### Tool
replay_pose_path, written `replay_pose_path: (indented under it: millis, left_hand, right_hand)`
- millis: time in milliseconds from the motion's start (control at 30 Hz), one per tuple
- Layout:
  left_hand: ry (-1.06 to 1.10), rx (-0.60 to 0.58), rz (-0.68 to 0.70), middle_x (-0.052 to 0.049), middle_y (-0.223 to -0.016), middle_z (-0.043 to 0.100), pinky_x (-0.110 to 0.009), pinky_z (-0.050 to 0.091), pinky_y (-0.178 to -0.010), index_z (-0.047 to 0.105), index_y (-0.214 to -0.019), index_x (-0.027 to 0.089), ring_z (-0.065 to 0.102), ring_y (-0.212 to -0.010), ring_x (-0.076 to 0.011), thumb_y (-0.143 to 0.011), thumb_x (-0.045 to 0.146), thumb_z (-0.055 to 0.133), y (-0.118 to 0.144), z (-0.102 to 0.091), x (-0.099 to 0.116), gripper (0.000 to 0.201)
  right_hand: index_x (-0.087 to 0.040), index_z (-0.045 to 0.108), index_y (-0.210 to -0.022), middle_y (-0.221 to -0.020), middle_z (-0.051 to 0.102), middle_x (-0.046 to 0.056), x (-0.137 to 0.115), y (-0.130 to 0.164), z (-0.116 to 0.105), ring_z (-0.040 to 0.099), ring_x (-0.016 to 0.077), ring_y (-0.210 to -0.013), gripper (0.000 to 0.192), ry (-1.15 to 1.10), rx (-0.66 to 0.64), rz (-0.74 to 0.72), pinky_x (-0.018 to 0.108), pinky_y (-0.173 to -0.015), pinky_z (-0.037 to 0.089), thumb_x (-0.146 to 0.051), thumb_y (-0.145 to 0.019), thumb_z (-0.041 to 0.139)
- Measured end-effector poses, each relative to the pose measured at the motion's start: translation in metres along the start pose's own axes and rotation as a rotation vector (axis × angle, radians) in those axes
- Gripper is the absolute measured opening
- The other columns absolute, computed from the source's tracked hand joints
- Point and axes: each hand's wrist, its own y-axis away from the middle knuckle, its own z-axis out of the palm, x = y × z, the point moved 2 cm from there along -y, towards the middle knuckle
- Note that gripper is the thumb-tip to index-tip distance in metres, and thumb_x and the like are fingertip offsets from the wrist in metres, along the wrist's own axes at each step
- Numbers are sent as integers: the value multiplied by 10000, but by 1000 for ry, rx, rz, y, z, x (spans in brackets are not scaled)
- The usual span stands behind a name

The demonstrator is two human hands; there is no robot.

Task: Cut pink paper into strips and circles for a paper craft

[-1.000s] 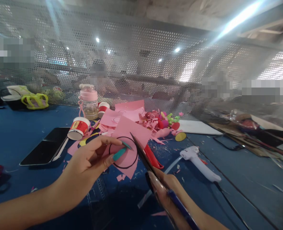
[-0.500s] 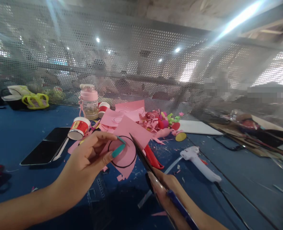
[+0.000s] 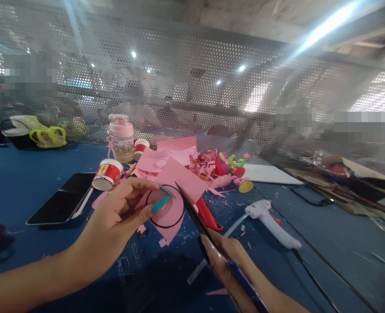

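Observation:
My left hand (image 3: 121, 213) pinches a sheet of pink paper (image 3: 187, 180) between thumb and fingertips, over a drawn black circle. Long teal nails lie across the circle's upper left part. In my right hand (image 3: 230, 256) is a pair of scissors (image 3: 195, 213) with dark blades and a blue handle. Their blades point up and left, with the tips at the paper just right of the circle's top edge. How far the blades are apart cannot be made out. Behind the held sheet lie more pink sheets (image 3: 150, 161) with circles drawn on them.
To the right lies a white glue gun (image 3: 273, 224) with a clear glue stick and black cord. A phone (image 3: 60, 200), a paper cup (image 3: 107, 174) and a bottle (image 3: 121, 141) stand left. Paper scraps (image 3: 208, 167) are piled behind a red tool (image 3: 208, 215). A perforated metal screen (image 3: 186, 87) bounds the back.
Almost nothing differs. The paper and the scissor tips have shifted very slightly to the left, while both hands keep their holds.

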Motion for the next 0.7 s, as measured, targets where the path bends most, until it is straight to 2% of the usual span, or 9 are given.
replay_pose_path:
  millis: [133,333,433,600,700]
  left_hand:
    - [-3,4,-4,26,-649,600,-128,503,-523,580,-941,239,641,-729,-133,-765,265,632,0,0,-1,185]
    - [68,62,25,2,-945,637,-161,528,-666,564,-956,238,628,-828,-119,-783,273,618,-2,1,2,185]
    - [101,75,7,3,-931,627,-159,534,-602,548,-972,240,623,-793,-118,-800,267,596,-1,0,1,180]
    - [233,-19,-54,24,-931,586,-206,569,-533,532,-963,259,609,-636,-95,-749,251,651,3,2,-3,244]
    - [234,-78,-33,34,-837,589,-190,565,-570,561,-856,238,617,-673,-101,-706,201,685,2,5,-2,198]
  right_hand:
    - [-183,591,-794,-738,537,61,-1,1,-1,514,183,-687,572,-27,14,45,277,-567,509,-668,-802,287]
    - [-164,608,-818,-755,553,67,5,0,2,535,188,-708,596,-57,-20,56,258,-530,513,-671,-803,294]
    - [-160,623,-839,-752,569,63,9,-1,4,545,192,-716,594,-53,-33,41,286,-596,521,-659,-810,303]
    - [-189,601,-1079,-944,602,98,8,6,2,549,244,-924,593,-49,83,97,401,-837,472,-645,-814,330]
    - [-209,624,-1038,-928,606,94,4,9,2,548,253,-938,569,-35,75,103,435,-876,442,-640,-816,326]
